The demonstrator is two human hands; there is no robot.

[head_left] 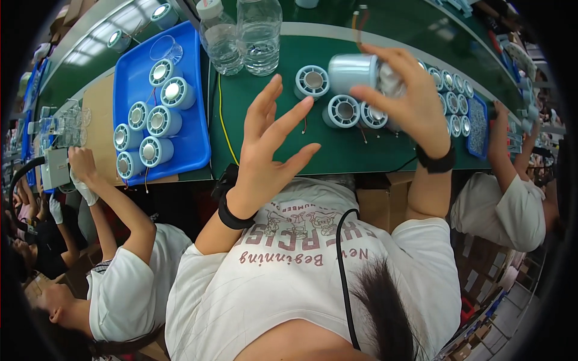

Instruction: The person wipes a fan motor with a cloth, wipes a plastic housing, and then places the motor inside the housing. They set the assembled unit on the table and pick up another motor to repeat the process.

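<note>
My right hand (415, 90) grips a light-blue cylindrical housing (352, 73), tipped on its side above the bench, thumb below and fingers over its end. Thin wires (359, 24) stick up beside it, and motion blurs it slightly. My left hand (271, 138) is raised with fingers spread, holding nothing. Between the hands, an upright light-blue housing (312, 82) with a slotted ring and silvery centre stands on the green bench. Two similar ones, a nearer housing (342, 112) and its neighbour (374, 116), stand below the held one, wires trailing from them.
A blue tray (201, 138) with several such housings lies to the left. Behind my left hand stand two clear bottles (259, 42). A yellow cord (223, 114) crosses the green bench (271, 57). More housings (451, 102) stand in rows at right, and co-workers sit on both sides.
</note>
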